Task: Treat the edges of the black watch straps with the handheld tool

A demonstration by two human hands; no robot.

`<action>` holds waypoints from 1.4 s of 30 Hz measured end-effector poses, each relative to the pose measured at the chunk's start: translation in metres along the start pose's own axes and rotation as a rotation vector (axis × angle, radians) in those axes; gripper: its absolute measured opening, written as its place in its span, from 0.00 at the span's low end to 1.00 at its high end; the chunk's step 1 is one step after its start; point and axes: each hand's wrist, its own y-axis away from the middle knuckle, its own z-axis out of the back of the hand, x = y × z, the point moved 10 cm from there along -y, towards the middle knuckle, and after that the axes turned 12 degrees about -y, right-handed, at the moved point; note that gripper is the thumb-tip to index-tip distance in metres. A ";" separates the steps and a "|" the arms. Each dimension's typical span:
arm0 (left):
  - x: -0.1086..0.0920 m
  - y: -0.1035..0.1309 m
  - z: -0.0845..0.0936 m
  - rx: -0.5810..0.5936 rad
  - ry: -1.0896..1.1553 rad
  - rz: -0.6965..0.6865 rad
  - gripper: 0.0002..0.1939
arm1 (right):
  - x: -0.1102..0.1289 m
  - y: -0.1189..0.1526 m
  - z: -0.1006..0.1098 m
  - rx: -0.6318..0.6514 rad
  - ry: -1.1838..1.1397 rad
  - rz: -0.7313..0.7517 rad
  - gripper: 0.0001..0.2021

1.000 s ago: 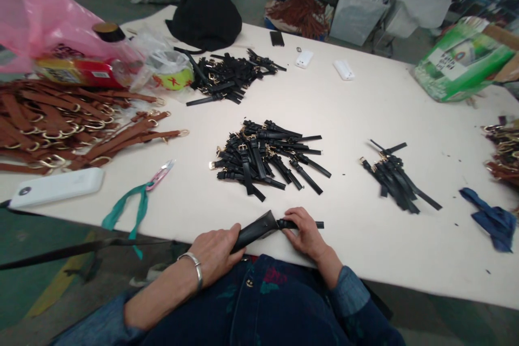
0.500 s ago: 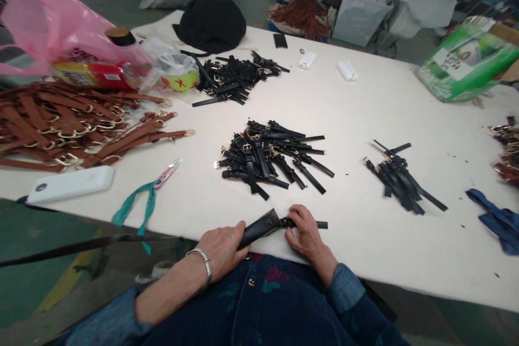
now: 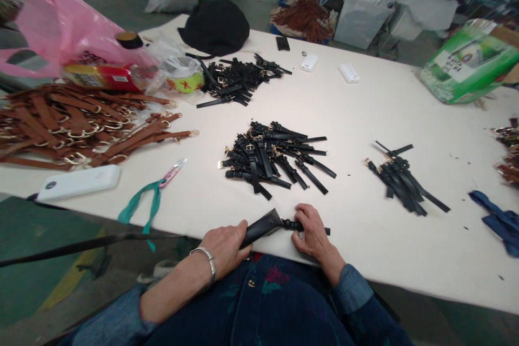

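I have my left hand (image 3: 223, 246) gripping the wide black piece (image 3: 261, 228), right hand (image 3: 314, 235) pinching the narrow strap (image 3: 290, 224); uneven pulling could make it slip.

Left hand (image 3: 226, 247): black strap (image 3: 261, 228) | right hand (image 3: 312, 232): short buckle strap (image 3: 290, 224)

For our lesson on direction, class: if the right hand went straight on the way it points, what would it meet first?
The right hand would probably meet the middle black pile first, though depth is unclear.
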 end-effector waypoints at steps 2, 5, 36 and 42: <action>0.000 0.000 0.000 0.003 0.004 -0.001 0.17 | -0.002 0.005 0.006 -0.018 -0.026 0.004 0.13; 0.000 0.002 0.003 -0.013 -0.015 -0.011 0.17 | -0.004 0.010 0.013 -0.037 -0.073 0.018 0.13; -0.009 0.005 -0.004 0.000 -0.020 -0.007 0.18 | 0.008 0.011 -0.004 -0.073 0.072 0.049 0.06; -0.007 0.004 -0.005 0.002 -0.022 0.009 0.18 | 0.004 0.006 -0.005 -0.003 -0.070 -0.030 0.04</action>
